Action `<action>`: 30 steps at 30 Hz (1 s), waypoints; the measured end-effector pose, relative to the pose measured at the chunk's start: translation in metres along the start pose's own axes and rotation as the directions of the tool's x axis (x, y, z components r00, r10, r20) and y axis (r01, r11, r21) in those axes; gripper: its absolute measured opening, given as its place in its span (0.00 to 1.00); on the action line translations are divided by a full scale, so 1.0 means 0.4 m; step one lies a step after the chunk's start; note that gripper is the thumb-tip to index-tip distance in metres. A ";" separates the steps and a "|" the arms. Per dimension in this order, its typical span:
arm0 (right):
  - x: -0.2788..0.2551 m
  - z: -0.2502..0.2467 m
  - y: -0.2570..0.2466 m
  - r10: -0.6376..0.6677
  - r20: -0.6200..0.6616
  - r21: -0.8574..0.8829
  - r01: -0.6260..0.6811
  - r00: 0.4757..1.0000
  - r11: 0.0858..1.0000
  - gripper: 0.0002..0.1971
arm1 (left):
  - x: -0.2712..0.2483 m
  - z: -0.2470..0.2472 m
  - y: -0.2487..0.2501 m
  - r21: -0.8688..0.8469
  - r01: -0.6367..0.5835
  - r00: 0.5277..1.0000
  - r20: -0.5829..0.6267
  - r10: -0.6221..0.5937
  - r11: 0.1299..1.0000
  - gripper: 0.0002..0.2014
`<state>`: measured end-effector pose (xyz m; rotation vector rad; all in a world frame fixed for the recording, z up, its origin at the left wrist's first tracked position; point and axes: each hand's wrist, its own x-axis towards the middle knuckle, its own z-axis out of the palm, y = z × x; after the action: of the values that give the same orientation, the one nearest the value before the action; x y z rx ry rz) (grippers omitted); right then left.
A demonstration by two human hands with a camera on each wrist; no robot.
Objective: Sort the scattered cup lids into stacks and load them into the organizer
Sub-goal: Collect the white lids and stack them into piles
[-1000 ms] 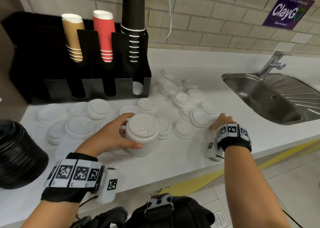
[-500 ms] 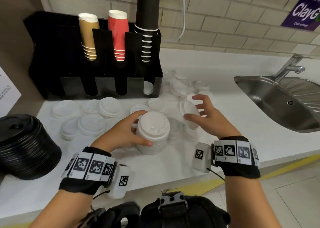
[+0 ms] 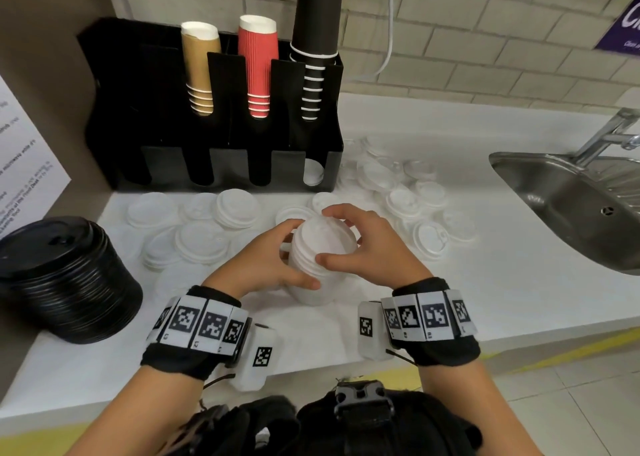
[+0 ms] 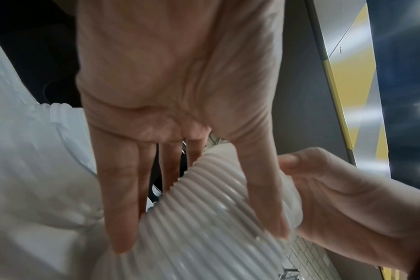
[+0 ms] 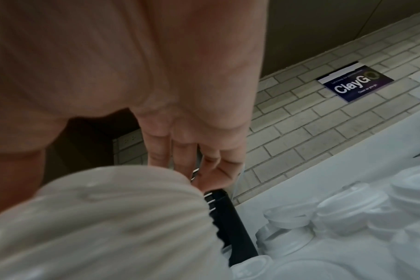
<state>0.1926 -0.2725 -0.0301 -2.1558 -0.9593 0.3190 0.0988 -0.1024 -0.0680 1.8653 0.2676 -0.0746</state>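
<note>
Stack of white lids [image 3: 322,261] stands on the white counter [image 3: 519,300] at frame centre. Left hand [image 3: 263,265] grasps its left side; right hand [image 3: 374,248] curls over its top and right side. Loose lids [image 3: 412,199] lie scattered behind. Black organizer [image 3: 214,109] stands upper left.

Both forearms reaching in low, wrists strapped with black bands. Left hand [image 3: 258,265] curling fingers and thumb around the side of the lid stack [image 3: 320,258]. Right hand [image 3: 369,248] cupping over its top, thumb pressing the near side, fingertips spreading across the far edge.
</note>
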 end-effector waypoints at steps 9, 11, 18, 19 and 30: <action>0.009 -0.011 -0.004 -0.050 0.033 -0.102 0.054 0.998 0.993 0.37 | 0.014 0.008 0.015 0.006 -0.012 1.000 -0.027 0.012 1.000 0.43; 0.021 -0.017 -0.006 -0.045 0.047 -0.120 0.050 0.998 0.992 0.37 | 0.022 0.008 0.023 0.010 -0.015 0.999 -0.029 0.016 1.000 0.42; 0.039 -0.020 0.006 -0.031 0.052 -0.138 0.038 0.998 0.990 0.37 | 0.043 0.008 0.026 0.021 0.002 0.998 -0.064 -0.001 1.000 0.41; 0.040 -0.019 0.010 -0.034 0.059 -0.133 0.042 0.998 0.990 0.37 | 0.044 0.009 0.024 0.014 0.004 0.998 -0.064 -0.003 1.000 0.41; 0.100 -0.256 0.271 0.565 -0.263 -0.174 -0.614 0.782 0.769 0.24 | 0.042 -0.002 0.013 -0.036 -0.017 0.999 -0.049 0.015 0.999 0.41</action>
<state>0.3282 -0.3461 -0.0343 -2.6386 -0.1761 0.2848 0.1164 -0.1007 -0.0660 1.8342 0.2853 -0.0132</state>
